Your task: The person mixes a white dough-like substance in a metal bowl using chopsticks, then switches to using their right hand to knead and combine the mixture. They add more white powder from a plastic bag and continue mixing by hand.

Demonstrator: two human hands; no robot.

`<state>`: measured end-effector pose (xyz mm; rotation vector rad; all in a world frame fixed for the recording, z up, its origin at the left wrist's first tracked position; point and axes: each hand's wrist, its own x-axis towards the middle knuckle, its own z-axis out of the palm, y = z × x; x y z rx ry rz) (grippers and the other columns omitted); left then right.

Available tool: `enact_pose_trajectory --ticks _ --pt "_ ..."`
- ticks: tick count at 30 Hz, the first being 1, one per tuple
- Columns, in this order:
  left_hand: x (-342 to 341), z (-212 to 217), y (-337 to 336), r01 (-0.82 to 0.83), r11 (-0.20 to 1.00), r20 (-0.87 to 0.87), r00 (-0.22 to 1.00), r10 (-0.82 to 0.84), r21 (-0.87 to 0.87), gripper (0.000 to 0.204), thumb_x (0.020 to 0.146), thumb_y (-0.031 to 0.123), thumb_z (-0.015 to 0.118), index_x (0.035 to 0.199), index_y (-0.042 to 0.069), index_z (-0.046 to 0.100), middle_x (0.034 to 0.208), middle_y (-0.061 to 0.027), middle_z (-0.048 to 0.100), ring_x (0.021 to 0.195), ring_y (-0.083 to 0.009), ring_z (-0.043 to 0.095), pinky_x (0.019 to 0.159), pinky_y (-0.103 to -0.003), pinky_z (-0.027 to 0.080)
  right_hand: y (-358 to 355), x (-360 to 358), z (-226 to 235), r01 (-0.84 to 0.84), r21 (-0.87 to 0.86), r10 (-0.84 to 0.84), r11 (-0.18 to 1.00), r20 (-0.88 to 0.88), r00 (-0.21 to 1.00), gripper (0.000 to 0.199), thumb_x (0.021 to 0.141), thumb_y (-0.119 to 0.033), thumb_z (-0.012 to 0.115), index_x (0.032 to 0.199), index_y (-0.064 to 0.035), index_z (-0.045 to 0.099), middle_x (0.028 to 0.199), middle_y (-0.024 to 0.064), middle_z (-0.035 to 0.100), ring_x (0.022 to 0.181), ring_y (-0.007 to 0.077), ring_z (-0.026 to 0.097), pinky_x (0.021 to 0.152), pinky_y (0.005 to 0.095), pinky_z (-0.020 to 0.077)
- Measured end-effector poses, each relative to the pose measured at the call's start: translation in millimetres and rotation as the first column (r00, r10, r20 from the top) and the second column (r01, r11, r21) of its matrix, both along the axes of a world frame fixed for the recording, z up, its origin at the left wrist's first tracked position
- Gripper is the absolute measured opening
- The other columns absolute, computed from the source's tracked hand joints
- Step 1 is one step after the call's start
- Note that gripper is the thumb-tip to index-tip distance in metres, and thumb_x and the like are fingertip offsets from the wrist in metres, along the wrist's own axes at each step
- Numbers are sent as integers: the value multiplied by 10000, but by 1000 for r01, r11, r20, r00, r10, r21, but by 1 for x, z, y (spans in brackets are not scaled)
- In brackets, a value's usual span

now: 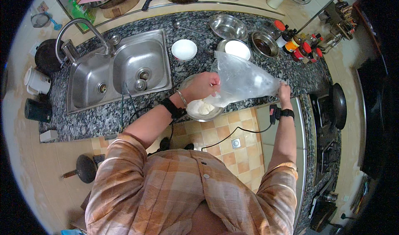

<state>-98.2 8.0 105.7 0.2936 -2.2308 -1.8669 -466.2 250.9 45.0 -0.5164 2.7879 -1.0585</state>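
A clear plastic bag point(246, 80) is stretched between my hands above the counter's front edge. My left hand point(203, 86) pinches its near left side with bent fingers. At the bag's right corner my right hand point(284, 92) is closed in a grip. Below my left hand, a steel bowl point(206, 119) holds pale dough point(200, 107); my wrist and the bag hide part of it. Behind the bag sits a white round dish point(237, 50) in a steel bowl, its lower edge partly covered.
A double sink point(168, 60) lies to the left. Beyond my hands are a white bowl point(184, 49), a ladle point(176, 24), a steel basin point(228, 26) and a bowl of dark liquid point(264, 44). Seasoning jars point(300, 51) crowd the far right; a stove point(326, 143) stands nearer.
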Motion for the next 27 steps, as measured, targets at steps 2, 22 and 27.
enact_pose_trajectory --ticks 2,22,27 --pt "-2 2 3 -20 997 -13 1000 21 73 104 843 55 604 840 -27 540 764 -86 631 624 -148 639 562 -281 506 -4 18 16 -34 356 102 934 -174 979 514 851 -481 559 934 17 655 905 197 658 821 345 637 739 437 489" --pt "-35 -5 15 -34 942 -29 998 47 334 49 838 8 584 844 -12 539 733 -94 648 524 -129 610 434 -238 455 -42 224 91 -531 153 551 834 -167 818 402 765 -397 718 921 -27 678 629 150 639 584 269 646 557 362 508" --pt "-40 -7 16 -5 976 -137 990 35 218 54 814 28 613 834 -21 602 731 -82 663 599 -131 628 521 -253 481 -76 263 75 -467 147 488 872 -186 852 411 754 -389 712 890 -4 671 648 187 641 645 344 657 601 430 521"
